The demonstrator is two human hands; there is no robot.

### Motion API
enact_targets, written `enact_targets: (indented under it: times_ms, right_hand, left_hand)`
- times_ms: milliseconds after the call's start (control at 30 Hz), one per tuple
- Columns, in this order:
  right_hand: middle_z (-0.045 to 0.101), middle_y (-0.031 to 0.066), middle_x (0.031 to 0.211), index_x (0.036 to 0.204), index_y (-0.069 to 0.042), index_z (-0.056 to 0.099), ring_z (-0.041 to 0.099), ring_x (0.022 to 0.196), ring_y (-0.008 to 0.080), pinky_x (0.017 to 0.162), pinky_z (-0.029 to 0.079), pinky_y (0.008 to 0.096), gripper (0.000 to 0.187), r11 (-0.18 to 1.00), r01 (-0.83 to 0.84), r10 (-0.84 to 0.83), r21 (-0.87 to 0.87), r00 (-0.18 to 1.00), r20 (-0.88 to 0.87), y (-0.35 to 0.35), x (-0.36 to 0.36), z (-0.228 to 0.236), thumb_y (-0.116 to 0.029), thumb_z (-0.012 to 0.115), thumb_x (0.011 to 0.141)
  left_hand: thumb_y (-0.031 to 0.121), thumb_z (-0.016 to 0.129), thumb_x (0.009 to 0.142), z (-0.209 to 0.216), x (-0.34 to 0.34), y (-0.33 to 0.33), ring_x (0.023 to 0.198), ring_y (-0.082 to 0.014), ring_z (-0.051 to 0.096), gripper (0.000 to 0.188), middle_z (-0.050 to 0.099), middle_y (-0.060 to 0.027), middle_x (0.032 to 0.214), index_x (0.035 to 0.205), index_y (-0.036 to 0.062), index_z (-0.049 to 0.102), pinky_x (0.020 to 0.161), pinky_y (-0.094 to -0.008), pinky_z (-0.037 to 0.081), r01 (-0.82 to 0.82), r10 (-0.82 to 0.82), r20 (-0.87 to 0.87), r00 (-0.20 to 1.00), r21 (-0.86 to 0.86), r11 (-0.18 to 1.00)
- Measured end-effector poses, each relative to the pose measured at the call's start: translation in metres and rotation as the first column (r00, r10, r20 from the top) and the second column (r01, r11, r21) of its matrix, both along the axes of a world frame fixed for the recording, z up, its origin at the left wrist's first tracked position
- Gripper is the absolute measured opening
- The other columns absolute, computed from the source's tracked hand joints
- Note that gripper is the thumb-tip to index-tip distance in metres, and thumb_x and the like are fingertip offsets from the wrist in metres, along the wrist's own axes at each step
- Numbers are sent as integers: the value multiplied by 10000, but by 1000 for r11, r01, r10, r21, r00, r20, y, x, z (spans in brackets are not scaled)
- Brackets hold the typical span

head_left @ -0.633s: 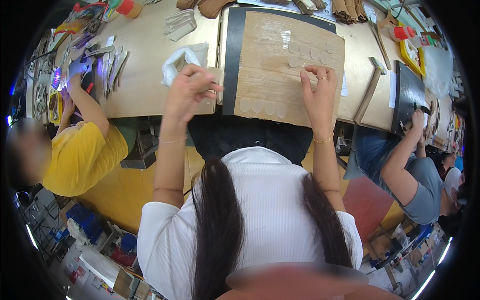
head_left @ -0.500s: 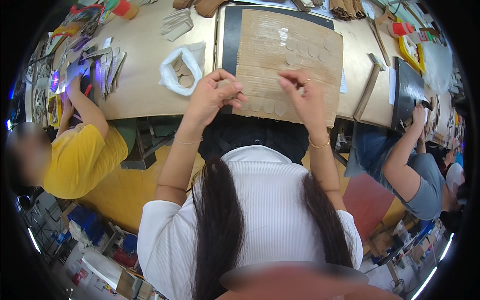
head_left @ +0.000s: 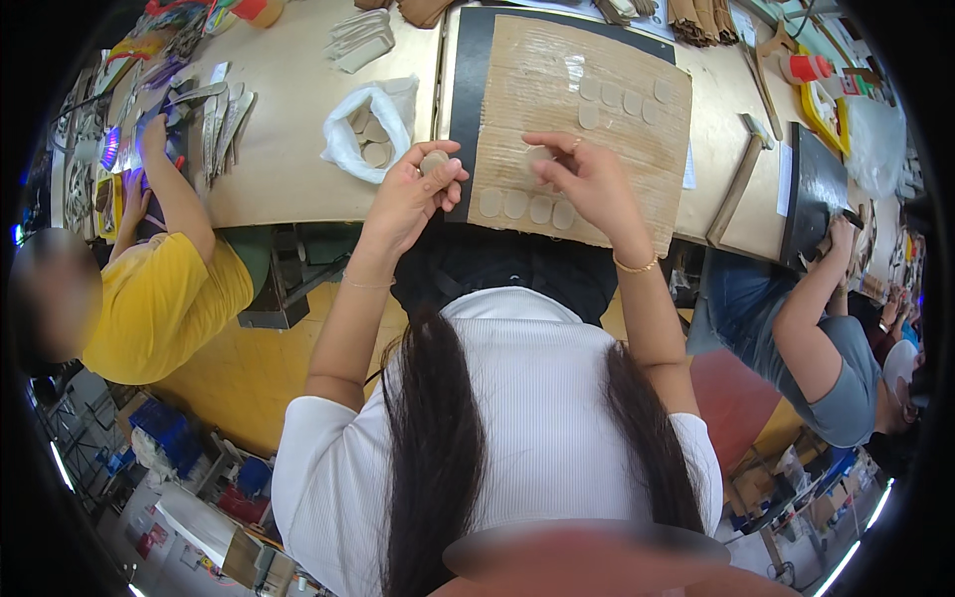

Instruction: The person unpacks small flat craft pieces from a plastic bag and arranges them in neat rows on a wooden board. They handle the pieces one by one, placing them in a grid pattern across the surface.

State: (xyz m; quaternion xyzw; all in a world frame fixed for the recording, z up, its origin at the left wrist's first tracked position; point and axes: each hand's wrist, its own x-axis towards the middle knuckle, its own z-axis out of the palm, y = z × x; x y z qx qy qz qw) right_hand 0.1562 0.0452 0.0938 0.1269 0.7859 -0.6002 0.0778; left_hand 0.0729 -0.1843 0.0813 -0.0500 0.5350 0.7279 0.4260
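My left hand (head_left: 419,194) is closed around small round-ended beige pieces (head_left: 433,162), one of them showing above the thumb; how many lie in the palm is hidden. Over the middle of a brown cardboard sheet (head_left: 637,189), my right hand (head_left: 587,179) pinches another beige piece (head_left: 538,156) between thumb and fingers. Several such pieces lie in a near row (head_left: 515,205) along the sheet's front edge, and a second group (head_left: 610,95) is at its upper right. Just left of my left hand, an open white plastic bag (head_left: 341,157) holds more of them.
The cardboard rests on a black board (head_left: 463,119). To the right is a wooden-handled hammer (head_left: 738,184); at the back are stacked light pieces (head_left: 358,40) and brown bundles (head_left: 696,20). Co-workers sit on both sides, one in a yellow shirt (head_left: 164,313), another in grey (head_left: 846,378).
My hands have moved apart. The right one has come left and slightly up over the cardboard, now with a piece at its fingertips. The left has turned, showing the piece it holds.
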Motion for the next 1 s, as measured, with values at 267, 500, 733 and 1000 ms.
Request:
enact_targets:
  times_ms: [267,500,733,1000]
  right_hand:
    - [678,130,714,960,4,685,660,623,188,616,502,290,190,935,-198,206,293,978,2,-23,-23,-7,-107,673,806]
    - [684,150,767,908,11,678,677,672,233,635,514,326,158,915,-176,198,362,980,-24,-33,-28,-19,-101,677,797]
    - [587,100,823,790,-60,663,595,814,311,727,467,390,85,811,-28,197,584,954,-227,-42,-18,-32,-124,705,753]
    - [606,67,896,1025,-70,697,601,726,191,647,469,291,229,941,-148,213,303,958,-193,-37,-16,-8,-125,705,802]
  left_hand:
    - [84,447,989,3,9,-13,974,-260,656,358,598,-227,1131,1319,-47,405,847,-320,552,-82,52,198,979,147,986]
    - [98,559,945,-8,13,-19,894,-219,680,362,645,-168,1041,1272,-28,466,746,-284,572,-32,17,113,993,132,991]
    - [85,609,917,-10,18,-14,810,-200,696,342,662,-112,970,1224,-23,504,675,-268,580,-65,64,36,997,19,998]
    - [71,609,917,-13,24,-6,690,-126,655,293,654,-95,874,1183,-15,519,565,-213,507,19,-44,-240,970,-108,994]
